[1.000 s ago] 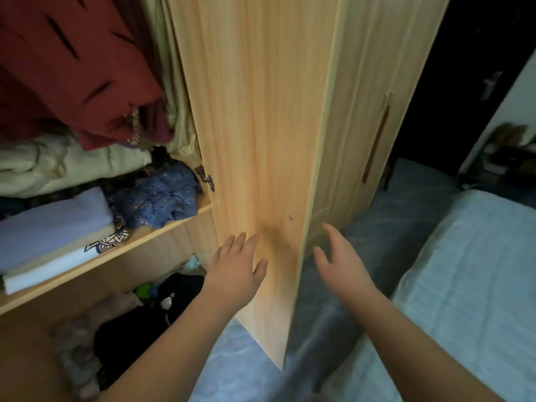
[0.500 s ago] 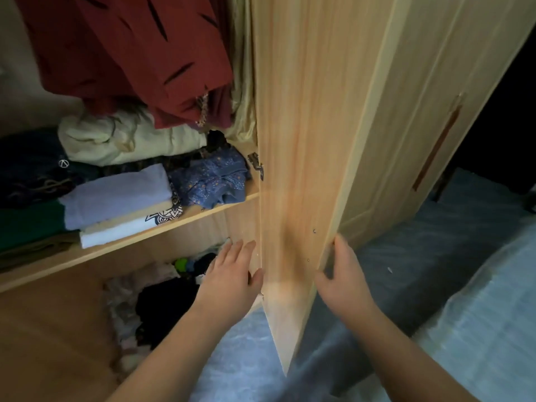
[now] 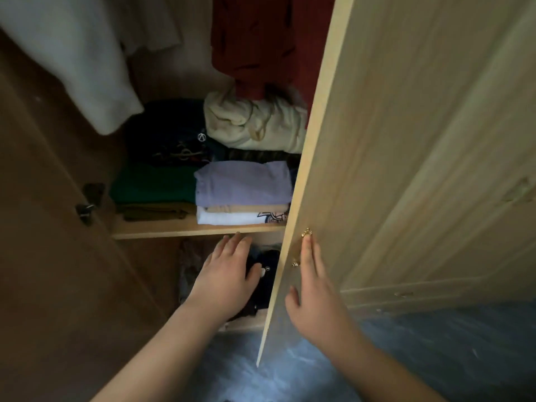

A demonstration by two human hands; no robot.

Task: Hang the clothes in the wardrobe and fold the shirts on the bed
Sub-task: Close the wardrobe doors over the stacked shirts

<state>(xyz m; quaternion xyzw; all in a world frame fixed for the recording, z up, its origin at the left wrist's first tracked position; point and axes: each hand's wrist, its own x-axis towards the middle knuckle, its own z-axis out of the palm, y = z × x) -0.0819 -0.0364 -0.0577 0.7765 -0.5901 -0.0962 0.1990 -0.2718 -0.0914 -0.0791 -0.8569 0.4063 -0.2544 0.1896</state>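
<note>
The wardrobe stands part open. Its right door (image 3: 406, 140), of light wood, is swung most of the way in, and my right hand (image 3: 313, 291) lies flat on its outer face beside the gold handle (image 3: 301, 246). My left hand (image 3: 229, 274) hovers with straight fingers in the gap, just below the shelf (image 3: 174, 229). A red garment (image 3: 261, 44) and a white garment (image 3: 72, 53) hang above. On the shelf lie folded clothes: a lilac shirt (image 3: 243, 184), a white one (image 3: 232, 218), a green one (image 3: 150, 184) and a cream bundle (image 3: 255, 123).
The left door (image 3: 43, 227) stands open at the left, dark brown on the inside, with a hinge (image 3: 87, 204). Dark clothes (image 3: 266, 274) lie in the bottom compartment. Blue-grey floor (image 3: 319, 372) runs under my arms.
The right door has swung in toward the wardrobe, covering the right side of the shelf. My right hand moved from the door's edge onto its outer face. The view turned left, and the bed is out of sight.
</note>
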